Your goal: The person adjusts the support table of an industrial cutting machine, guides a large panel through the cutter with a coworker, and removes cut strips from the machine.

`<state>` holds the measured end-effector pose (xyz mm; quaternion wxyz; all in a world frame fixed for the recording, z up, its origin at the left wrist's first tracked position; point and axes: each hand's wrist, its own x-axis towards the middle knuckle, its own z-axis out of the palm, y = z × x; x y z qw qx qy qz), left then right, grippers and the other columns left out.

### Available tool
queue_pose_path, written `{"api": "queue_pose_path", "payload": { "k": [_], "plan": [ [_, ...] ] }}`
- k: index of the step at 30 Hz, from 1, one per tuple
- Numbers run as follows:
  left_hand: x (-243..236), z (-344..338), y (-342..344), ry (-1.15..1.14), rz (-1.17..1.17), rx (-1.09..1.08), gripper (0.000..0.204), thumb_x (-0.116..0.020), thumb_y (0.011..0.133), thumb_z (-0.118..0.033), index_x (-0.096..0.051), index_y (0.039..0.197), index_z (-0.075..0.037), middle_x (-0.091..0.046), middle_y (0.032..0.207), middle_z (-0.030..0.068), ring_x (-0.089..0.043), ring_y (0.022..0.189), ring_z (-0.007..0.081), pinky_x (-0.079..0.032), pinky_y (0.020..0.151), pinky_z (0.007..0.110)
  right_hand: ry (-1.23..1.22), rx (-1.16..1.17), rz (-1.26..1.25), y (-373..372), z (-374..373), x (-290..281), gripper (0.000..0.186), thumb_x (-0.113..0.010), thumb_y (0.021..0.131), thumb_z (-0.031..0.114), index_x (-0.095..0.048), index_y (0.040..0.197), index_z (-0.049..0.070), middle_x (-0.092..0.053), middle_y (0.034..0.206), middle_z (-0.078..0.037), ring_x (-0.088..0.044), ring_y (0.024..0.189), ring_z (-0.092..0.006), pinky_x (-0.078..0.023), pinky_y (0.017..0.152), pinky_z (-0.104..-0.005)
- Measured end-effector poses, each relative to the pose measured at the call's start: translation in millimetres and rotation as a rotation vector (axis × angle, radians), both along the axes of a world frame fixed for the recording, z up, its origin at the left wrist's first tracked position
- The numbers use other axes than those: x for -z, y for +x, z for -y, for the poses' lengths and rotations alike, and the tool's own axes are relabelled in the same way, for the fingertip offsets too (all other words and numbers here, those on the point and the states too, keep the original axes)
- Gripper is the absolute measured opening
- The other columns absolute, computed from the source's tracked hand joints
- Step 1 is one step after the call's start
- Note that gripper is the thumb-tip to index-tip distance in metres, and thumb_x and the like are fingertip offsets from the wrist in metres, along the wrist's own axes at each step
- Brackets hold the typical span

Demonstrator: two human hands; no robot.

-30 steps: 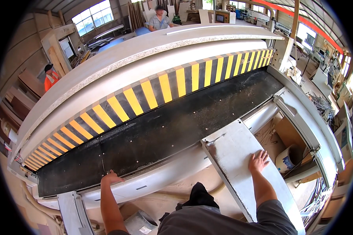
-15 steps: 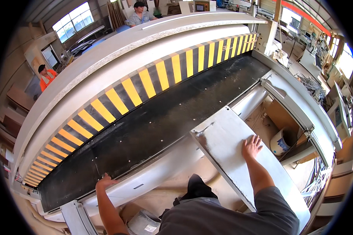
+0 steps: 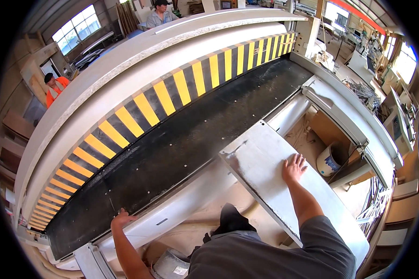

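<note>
My left hand (image 3: 122,219) rests on the near edge of a long black machine bed (image 3: 181,158), thumb stretched out to the right, holding nothing. My right hand (image 3: 294,168) lies flat with fingers spread on a white metal side table (image 3: 270,153), which has worn, dark-stained patches at its far left corner. Beyond the bed, a beam with yellow and black stripes (image 3: 164,98) runs along the machine's whole length. A pale cover (image 3: 139,51) curves above it.
A white bucket (image 3: 331,159) stands below, right of the side table. A rounded grey metal piece (image 3: 170,264) sits near my left forearm. Scrap strips (image 3: 373,204) lie at the right. Behind the machine are a person in grey (image 3: 161,16) and another in orange (image 3: 56,88).
The view has shifted slightly. Both my hands stay where they were, on the bed edge and the side table. The person in orange has moved a little to the right against the background.
</note>
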<state>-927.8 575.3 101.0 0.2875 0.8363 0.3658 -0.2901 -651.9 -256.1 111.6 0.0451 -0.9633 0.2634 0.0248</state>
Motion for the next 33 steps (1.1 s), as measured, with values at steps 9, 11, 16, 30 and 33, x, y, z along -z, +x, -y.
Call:
{"api": "queue_pose_path", "payload": {
  "k": [9, 11, 16, 30, 33],
  "plan": [
    [13.9, -11.1, 5.8, 0.047, -0.037, 0.103, 0.139, -0.088, 0.076, -0.042, 0.007, 0.156, 0.021, -0.021, 0.167, 0.0369, -0.055, 0.129, 0.0341, -0.047, 0.105, 0.033, 0.003, 0.004, -0.003, -1.0, 0.0, -3.2, 0.075, -0.037, 0.108, 0.052, -0.019, 0.168, 0.011, -0.012, 0.176, -0.011, -0.004, 0.163, -0.0317, -0.006, 0.129, -0.0588],
    [15.0, -14.7, 3.0, 0.044, -0.053, 0.127, 0.139, -0.088, 0.076, -0.043, 0.005, 0.157, 0.021, -0.019, 0.168, 0.037, -0.059, 0.121, 0.0347, -0.049, 0.1, 0.034, 0.006, 0.005, -0.003, -1.5, 0.2, -2.7, 0.075, -0.037, 0.108, 0.052, -0.02, 0.168, 0.011, -0.012, 0.176, -0.011, -0.004, 0.163, -0.0318, -0.006, 0.129, -0.0591],
    [11.1, -13.0, 0.2, 0.041, -0.038, 0.171, 0.094, -0.083, 0.081, -0.048, -0.052, 0.134, 0.024, -0.006, 0.17, 0.0359, -0.064, 0.098, 0.0321, -0.051, 0.088, 0.04, 0.005, 0.001, 0.022, -1.9, 2.1, 0.6, 0.075, -0.039, 0.107, 0.052, -0.021, 0.168, 0.011, -0.014, 0.176, -0.011, -0.005, 0.163, -0.032, -0.006, 0.129, -0.0595],
    [-19.6, 13.2, 6.9, 0.062, -0.076, 0.192, 0.109, -0.08, 0.082, -0.051, -0.036, 0.145, 0.026, -0.002, 0.17, 0.0352, -0.038, 0.151, 0.0363, -0.037, 0.118, 0.034, -0.005, 0.001, 0.037, 0.7, 3.7, 5.7, 0.074, -0.04, 0.106, 0.052, -0.024, 0.167, 0.011, -0.016, 0.176, -0.011, -0.006, 0.163, -0.0319, -0.007, 0.128, -0.0596],
    [-22.7, 19.3, 8.6, 0.053, -0.075, 0.169, 0.112, -0.081, 0.081, -0.05, -0.032, 0.148, 0.026, -0.002, 0.17, 0.0348, -0.033, 0.154, 0.0373, -0.034, 0.12, 0.033, -0.015, 0.005, 0.039, 0.2, 5.6, 6.6, 0.074, -0.04, 0.106, 0.052, -0.024, 0.167, 0.011, -0.016, 0.176, -0.011, -0.007, 0.163, -0.032, -0.007, 0.128, -0.0596]
  ]
}}
